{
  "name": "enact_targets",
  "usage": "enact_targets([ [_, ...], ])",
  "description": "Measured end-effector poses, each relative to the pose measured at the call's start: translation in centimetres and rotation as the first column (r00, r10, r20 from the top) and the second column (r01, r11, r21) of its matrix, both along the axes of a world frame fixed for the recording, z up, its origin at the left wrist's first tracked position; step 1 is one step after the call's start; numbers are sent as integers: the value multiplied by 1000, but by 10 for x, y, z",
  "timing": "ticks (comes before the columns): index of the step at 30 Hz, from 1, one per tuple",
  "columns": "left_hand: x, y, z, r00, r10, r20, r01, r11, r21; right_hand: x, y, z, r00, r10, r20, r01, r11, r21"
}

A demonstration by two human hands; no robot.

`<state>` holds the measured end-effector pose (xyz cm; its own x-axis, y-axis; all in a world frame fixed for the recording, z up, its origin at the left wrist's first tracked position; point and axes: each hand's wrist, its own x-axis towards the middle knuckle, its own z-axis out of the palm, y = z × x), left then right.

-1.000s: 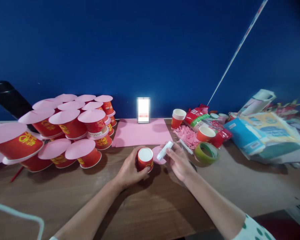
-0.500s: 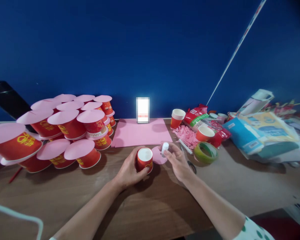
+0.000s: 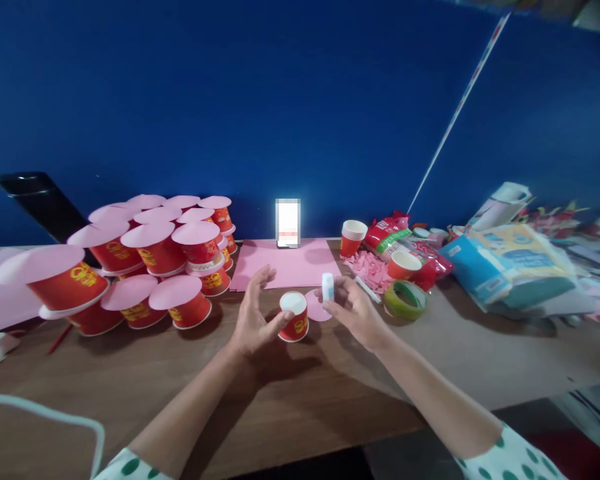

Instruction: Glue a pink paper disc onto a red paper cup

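Observation:
A red paper cup (image 3: 294, 323) with yellow print stands upside down on the table, its white base facing up. My left hand (image 3: 254, 320) is open beside it, fingers apart, with the thumb close to the cup's side; whether they touch I cannot tell. In my right hand (image 3: 351, 310) is a small white glue stick (image 3: 328, 287), held upright between thumb and fingers. Under and beside that hand lies a round pink paper disc (image 3: 319, 308), partly covered by the fingers.
Red cups topped with pink discs (image 3: 175, 293) are stacked at left. Pink sheets (image 3: 305, 267) lie behind the hands, beneath a bright blurred screen (image 3: 288, 223). At right are stacked cups (image 3: 353, 239), pink scraps (image 3: 373, 267), green tape (image 3: 405, 300) and a blue-yellow package (image 3: 520, 267).
My left hand has let go of the cup and opened, drawing off to its left. The cup stays on the table. My right hand still holds the glue stick; the view has shifted slightly.

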<state>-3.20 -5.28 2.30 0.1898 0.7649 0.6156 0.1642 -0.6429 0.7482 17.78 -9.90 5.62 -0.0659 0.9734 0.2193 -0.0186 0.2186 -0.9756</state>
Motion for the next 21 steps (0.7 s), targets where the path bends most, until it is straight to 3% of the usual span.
enact_targets([
  [2,4,-10,18,998,36,50,-35,999,-18,-5,-13,7,999,-21,37,19,998,62],
  [4,11,-26,36,995,-35,96,53,980,-191,-13,-29,10,996,-69,49,62,990,130],
  [6,18,-46,47,967,-133,216,211,895,-392,-23,-43,9,991,-119,68,105,977,183],
  [9,26,-74,47,907,-151,393,369,732,-572,-36,-60,4,959,-240,151,198,948,250],
  [12,25,-93,36,843,-49,535,442,630,-638,-46,-72,-2,945,-244,216,185,947,261],
  [16,21,-107,27,722,180,668,464,589,-661,-56,-86,-17,957,-214,197,164,956,242],
  [21,24,-118,30,686,221,693,465,599,-651,-61,-99,-31,902,-344,260,253,911,326],
])
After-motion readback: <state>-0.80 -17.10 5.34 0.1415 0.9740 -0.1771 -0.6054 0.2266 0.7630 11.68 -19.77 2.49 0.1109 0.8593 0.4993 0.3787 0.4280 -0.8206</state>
